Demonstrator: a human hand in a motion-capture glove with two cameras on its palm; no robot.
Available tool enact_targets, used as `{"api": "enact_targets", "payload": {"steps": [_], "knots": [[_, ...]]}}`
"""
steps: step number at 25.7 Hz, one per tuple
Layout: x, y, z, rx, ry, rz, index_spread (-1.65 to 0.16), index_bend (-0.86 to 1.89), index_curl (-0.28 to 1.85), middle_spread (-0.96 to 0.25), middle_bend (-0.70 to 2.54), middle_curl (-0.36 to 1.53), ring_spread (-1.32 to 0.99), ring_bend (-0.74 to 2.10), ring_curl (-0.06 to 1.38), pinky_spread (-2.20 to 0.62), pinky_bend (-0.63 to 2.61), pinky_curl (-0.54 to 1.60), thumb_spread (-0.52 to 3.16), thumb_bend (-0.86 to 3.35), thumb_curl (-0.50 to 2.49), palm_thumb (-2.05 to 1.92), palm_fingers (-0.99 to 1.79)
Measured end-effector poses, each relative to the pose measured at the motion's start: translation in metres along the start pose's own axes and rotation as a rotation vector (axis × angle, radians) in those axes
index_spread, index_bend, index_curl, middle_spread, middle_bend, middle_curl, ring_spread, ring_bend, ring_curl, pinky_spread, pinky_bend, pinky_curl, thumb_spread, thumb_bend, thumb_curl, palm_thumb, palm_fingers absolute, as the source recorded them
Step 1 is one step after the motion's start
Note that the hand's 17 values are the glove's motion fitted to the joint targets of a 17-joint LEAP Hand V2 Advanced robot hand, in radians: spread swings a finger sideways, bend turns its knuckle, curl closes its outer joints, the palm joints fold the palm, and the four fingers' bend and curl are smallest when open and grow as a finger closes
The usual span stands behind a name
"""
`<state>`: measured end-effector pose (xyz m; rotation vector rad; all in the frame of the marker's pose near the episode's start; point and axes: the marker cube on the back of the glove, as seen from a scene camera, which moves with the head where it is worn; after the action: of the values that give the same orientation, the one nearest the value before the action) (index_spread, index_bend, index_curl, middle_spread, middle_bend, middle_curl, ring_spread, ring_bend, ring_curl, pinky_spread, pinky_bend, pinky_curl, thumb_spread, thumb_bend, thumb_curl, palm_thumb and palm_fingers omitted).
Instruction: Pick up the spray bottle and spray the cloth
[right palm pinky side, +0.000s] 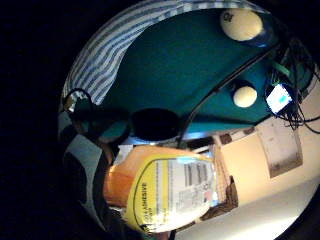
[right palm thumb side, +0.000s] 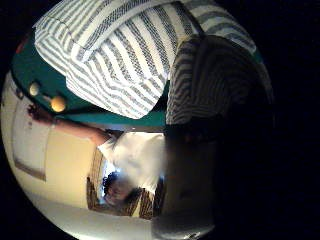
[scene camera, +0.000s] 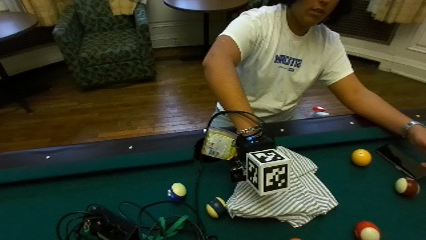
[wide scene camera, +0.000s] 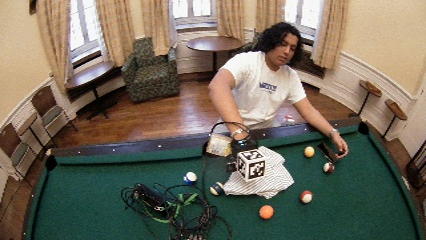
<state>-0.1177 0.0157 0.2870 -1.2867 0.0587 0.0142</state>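
My gloved right hand (scene camera: 247, 150) grips the spray bottle (scene camera: 219, 143), fingers curled round it, holding it up off the green pool table (scene camera: 80, 195) just beside the striped cloth (scene camera: 293, 195). The bottle's yellow label (right palm pinky side: 172, 192) fills the little-finger palm view; its body is orange there. The cloth lies crumpled on the felt, close under my palm in the thumb-side view (right palm thumb side: 125, 55). My bare left hand (scene camera: 421, 137) rests on the felt, well apart. Blue-and-white ball (scene camera: 177, 190) and another ball (scene camera: 216, 207) lie near the cloth's edge; cables (scene camera: 126, 225) piled beyond them.
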Motion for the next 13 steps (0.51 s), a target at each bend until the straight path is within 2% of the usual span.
{"api": "enact_targets", "payload": {"steps": [5, 13], "knots": [[-0.004, 0.013, -0.009, 0.051, -0.036, -0.069, -0.24, 0.41, 0.64, -0.20, 0.68, 0.61, -0.21, 0.80, 0.52, -0.31, 0.55, 0.45, 0.37, -0.03, 0.85, 0.94, 1.36], [0.002, 0.087, -0.071, 0.363, -0.269, -0.366, -0.24, 0.40, 0.65, -0.20, 0.68, 0.60, -0.21, 0.80, 0.51, -0.31, 0.54, 0.45, 0.39, -0.03, 0.86, 0.94, 1.36]]}}
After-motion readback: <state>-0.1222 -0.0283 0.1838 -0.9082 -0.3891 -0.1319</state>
